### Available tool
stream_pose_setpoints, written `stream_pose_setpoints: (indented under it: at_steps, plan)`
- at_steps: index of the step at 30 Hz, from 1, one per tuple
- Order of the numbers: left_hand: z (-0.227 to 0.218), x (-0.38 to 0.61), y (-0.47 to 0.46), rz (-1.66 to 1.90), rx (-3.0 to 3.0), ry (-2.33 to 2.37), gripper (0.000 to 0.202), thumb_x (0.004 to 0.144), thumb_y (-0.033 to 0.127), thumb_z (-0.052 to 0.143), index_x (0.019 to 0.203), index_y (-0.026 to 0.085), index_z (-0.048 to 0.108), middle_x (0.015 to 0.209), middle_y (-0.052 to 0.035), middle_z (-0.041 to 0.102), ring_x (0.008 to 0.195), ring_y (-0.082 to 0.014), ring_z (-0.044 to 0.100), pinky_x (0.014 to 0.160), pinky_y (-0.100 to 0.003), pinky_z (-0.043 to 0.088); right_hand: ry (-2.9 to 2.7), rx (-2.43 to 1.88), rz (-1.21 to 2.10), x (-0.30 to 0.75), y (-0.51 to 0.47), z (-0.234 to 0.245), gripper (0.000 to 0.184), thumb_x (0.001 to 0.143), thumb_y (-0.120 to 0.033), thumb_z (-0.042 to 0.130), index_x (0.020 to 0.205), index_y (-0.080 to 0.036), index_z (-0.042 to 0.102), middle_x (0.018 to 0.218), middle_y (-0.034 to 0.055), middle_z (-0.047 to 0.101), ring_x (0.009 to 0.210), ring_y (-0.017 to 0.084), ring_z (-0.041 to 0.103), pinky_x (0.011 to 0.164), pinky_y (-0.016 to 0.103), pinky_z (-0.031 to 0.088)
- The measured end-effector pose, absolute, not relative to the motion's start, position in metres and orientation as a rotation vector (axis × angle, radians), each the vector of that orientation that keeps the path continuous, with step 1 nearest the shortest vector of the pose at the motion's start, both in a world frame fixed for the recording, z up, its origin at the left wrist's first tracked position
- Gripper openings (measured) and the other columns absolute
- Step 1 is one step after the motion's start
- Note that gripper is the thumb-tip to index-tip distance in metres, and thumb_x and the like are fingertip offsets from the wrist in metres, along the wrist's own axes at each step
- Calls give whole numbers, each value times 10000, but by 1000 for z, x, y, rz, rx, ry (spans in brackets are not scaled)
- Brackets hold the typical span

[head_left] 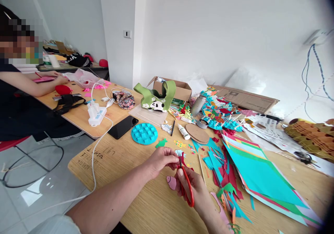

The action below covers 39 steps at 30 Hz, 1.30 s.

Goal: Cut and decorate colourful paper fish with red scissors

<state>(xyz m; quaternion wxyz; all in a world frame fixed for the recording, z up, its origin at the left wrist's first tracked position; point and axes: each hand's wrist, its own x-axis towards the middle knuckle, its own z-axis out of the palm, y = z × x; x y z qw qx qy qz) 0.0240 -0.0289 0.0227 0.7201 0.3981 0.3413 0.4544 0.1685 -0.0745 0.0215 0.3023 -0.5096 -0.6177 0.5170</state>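
Note:
My right hand (198,187) grips red-handled scissors (191,200), blades pointing away from me. At the blade tips my left hand (162,160) is closed in a pinch; whatever small piece it holds is hidden by the fingers. Partly under my right hand lies a pink paper fish (171,182). Just beyond the hands are a green paper fish (161,143), a yellow spotted fish (180,144) and a light blue one (178,152). A round turquoise disc (144,134) with raised folded squares sits further left.
Coloured paper sheets (263,175) are stacked at right, beside cut scraps (229,171). A black phone (123,127), white power strip (96,115) and its cable (94,164) lie left. Behind stand a green panda bag (156,100) and metal bottle (198,105). Another person (15,88) works at far left.

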Motion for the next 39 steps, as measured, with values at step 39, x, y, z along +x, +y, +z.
stream_pose_setpoints:
  at_steps: [39]
  plan:
    - [22,24,-28,1015,862,765,202,540,254,713,626,124,584,566,-10,620,504,-98,530,568,-252,412,-1618,-1343,1373,169,-75,20,518,802,-672,453,687,-168,489,495,-13,517,398,81,453,383,199,310]
